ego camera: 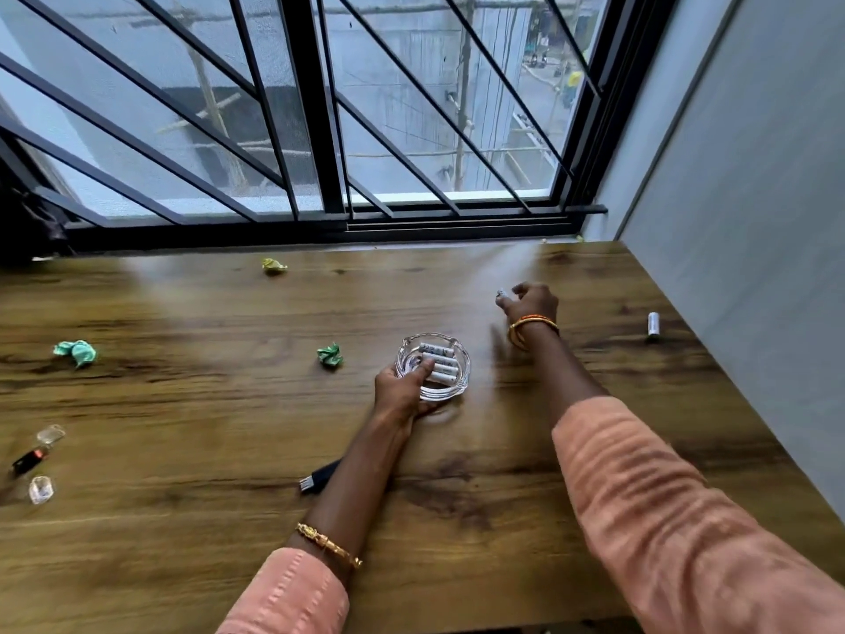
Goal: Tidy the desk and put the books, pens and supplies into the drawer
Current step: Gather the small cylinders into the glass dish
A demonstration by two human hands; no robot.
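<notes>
A clear glass dish [459, 359] stands mid-desk with several white batteries [440, 361] lying in it. My left hand [402, 391] grips the dish's near-left rim, thumb inside. Farther back and to the right, my right hand [532, 304] pinches a small white battery [501, 293] just above the wooden desk [183, 519]. Another white battery [653, 324] lies alone near the right wall.
Crumpled paper balls lie scattered: yellow [274, 266] at the back, teal [75, 352] at left, green [330, 356] beside the dish. A black USB plug [318, 480] pokes out under my left forearm. Small clear pieces and a black-red item [29, 459] sit at the left edge. A barred window stands behind.
</notes>
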